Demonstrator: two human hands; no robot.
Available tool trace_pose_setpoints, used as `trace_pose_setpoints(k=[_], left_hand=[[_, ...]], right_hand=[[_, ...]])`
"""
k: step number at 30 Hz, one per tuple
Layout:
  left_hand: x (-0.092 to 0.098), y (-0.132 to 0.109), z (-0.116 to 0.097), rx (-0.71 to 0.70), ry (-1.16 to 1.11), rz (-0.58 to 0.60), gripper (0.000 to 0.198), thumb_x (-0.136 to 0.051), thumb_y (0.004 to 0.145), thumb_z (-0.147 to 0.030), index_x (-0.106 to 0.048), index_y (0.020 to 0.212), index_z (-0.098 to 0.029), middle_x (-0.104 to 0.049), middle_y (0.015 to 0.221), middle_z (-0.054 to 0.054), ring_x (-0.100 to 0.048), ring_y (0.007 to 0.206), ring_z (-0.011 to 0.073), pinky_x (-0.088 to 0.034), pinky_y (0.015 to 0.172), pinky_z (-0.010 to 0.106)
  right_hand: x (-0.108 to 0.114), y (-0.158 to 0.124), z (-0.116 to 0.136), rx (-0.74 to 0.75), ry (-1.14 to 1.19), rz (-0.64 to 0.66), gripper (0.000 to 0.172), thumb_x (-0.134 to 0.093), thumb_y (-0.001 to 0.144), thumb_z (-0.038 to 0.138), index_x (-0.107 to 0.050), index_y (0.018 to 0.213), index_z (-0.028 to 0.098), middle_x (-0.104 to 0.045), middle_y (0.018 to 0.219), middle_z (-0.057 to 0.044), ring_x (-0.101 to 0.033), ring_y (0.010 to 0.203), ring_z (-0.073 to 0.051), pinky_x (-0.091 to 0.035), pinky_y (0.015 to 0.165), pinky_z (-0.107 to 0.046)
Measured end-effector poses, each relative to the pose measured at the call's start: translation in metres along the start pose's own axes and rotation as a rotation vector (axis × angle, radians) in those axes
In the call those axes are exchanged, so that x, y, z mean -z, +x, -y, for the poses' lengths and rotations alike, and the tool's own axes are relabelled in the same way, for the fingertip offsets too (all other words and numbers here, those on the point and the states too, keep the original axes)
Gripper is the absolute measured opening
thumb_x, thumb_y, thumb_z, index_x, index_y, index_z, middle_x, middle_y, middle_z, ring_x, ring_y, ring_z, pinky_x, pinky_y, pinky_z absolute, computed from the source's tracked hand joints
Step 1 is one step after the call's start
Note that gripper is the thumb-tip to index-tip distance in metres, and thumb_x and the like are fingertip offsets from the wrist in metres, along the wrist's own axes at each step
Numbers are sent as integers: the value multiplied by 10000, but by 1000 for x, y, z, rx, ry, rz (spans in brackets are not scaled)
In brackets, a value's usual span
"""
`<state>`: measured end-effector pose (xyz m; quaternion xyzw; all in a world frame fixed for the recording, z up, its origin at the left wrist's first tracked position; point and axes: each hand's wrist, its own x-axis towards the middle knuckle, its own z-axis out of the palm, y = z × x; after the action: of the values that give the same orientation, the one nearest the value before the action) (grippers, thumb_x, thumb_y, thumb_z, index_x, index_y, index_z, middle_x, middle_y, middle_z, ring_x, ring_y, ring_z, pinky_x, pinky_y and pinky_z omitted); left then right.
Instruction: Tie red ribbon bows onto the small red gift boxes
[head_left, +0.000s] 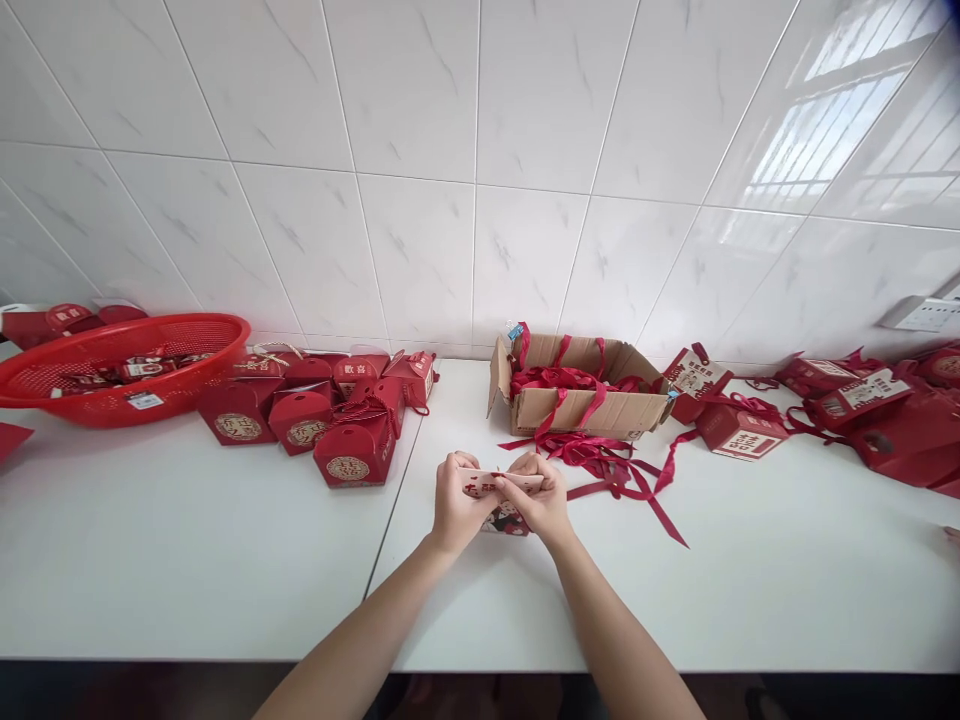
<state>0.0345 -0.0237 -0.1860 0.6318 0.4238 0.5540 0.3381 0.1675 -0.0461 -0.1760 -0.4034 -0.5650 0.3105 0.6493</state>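
Observation:
Between my hands, just above the white table, is a small gift box (pixel 507 520) with a pale top edge, red characters and a dark and red printed front. My left hand (pixel 459 503) is closed on its left side, thumb toward the middle. On the right side, my right hand (pixel 541 497) pinches the pale top edge, its thumb meeting the other near the centre. The fingers hide much of the box. Behind my right hand lies a loose heap of dark red ribbons (pixel 600 462), spilling from a cardboard box (pixel 581 415) that holds more of them.
Several red gift boxes (pixel 358 452) are grouped at left, beside a red plastic basket (pixel 202 335) of small wrapped pieces. Ribboned boxes (pixel 742 425) and red bags (pixel 904 440) sit at right. A tiled wall (pixel 420 250) rises behind the table (pixel 225 560). Another person's fingertips (pixel 952 535) show at the right edge.

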Motion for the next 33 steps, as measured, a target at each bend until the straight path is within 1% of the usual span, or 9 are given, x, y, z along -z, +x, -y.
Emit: trace_pose_setpoints(k=[5,8,11,15,17,21,26,30,33], left_hand=[[12,7,-23,-10,153,173,389,-705,689,-403,-396,828,-212,-522,657,-44,-518,552,114,-401,537,228],[28,16,-34,-107,363,285,282,-639,754,-419,-462,820,-210,-577,686,-13,-559,624,144,-422,592,246],[46,23,-40,-227,570,250,228,-605,778,-418,-527,852,-217,-637,834,35,-607,772,188,-444,671,267],[70,28,-50,-144,730,336,229,-563,799,-436,-570,723,-220,-633,659,-6,-566,546,147,-398,504,233],[83,30,-58,-128,713,398,253,-548,814,-428,-597,682,-217,-613,593,-12,-546,511,138,-396,485,226],[102,35,-77,-151,485,371,204,-600,797,-388,-655,726,-204,-682,775,35,-626,700,167,-486,608,235],[91,38,-96,-114,179,162,191,-675,751,-332,-584,846,-192,-661,752,24,-639,705,157,-517,641,248],[73,39,-99,-178,-6,156,393,-663,769,-258,-393,1054,-239,-616,728,-40,-634,681,127,-516,646,243],[69,40,-96,-254,105,166,222,-633,793,-268,-463,922,-211,-596,727,-30,-618,660,114,-493,619,217]], right_hand=[[1,3,2,14,-4,-61,317,-692,717,340,-417,626,213,-468,563,41,-468,538,-118,-406,508,-258],[2,5,2,8,-13,-56,311,-688,719,354,-423,642,212,-451,557,48,-451,531,-113,-387,495,-249],[1,5,0,15,-32,-69,320,-684,724,359,-409,650,213,-435,544,55,-425,517,-104,-374,491,-244],[-2,3,-2,-1,-5,-53,335,-675,731,361,-381,660,218,-396,525,70,-353,463,-80,-309,434,-228],[-3,3,-3,16,-8,-61,344,-680,725,354,-373,650,218,-401,540,63,-363,473,-85,-308,435,-230],[-6,0,-1,90,-36,-40,322,-674,731,322,-386,633,216,-460,574,39,-432,516,-107,-369,484,-248],[-15,-7,4,131,5,38,264,-675,731,309,-441,652,214,-500,595,26,-492,539,-125,-409,511,-262],[-21,-11,8,94,35,42,307,-680,724,329,-415,618,216,-483,569,33,-464,515,-121,-381,489,-260],[-22,-11,9,52,62,40,320,-682,718,337,-404,616,215,-469,567,37,-439,503,-114,-355,471,-253]])
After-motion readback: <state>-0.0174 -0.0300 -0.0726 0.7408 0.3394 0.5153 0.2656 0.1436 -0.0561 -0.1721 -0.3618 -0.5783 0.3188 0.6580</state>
